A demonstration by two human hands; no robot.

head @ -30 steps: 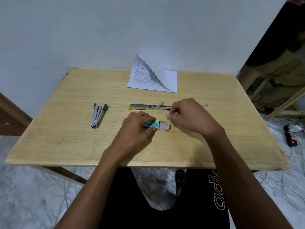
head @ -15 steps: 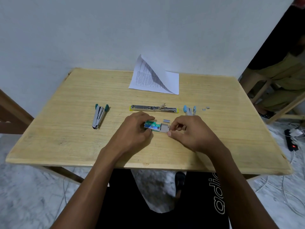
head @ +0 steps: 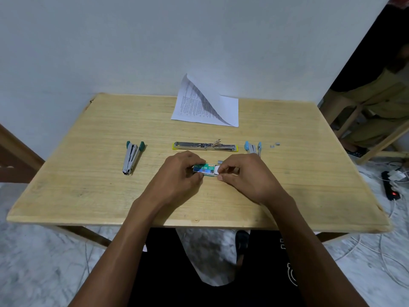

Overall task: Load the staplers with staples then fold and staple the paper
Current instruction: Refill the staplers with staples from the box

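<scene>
Since half a second ago the right hand (head: 241,173) has pushed the white inner tray (head: 216,170) further into the staple box (head: 203,169), so only its tip now shows. Thumb and forefinger pinch that tip, and the left hand (head: 179,173) grips the box's green sleeve. The tray's contents cannot be made out.

The box lies mid-table (head: 88,185), nearer the front edge, with bare wood reaching to the left and right edges. A staple strip (head: 220,161) lies just behind it. Farther back, from left to right, are the green stapler (head: 132,157), the opened yellow stapler (head: 205,146), the blue stapler (head: 253,147) and loose staples (head: 275,144). The paper (head: 205,105) leans at the back edge.
</scene>
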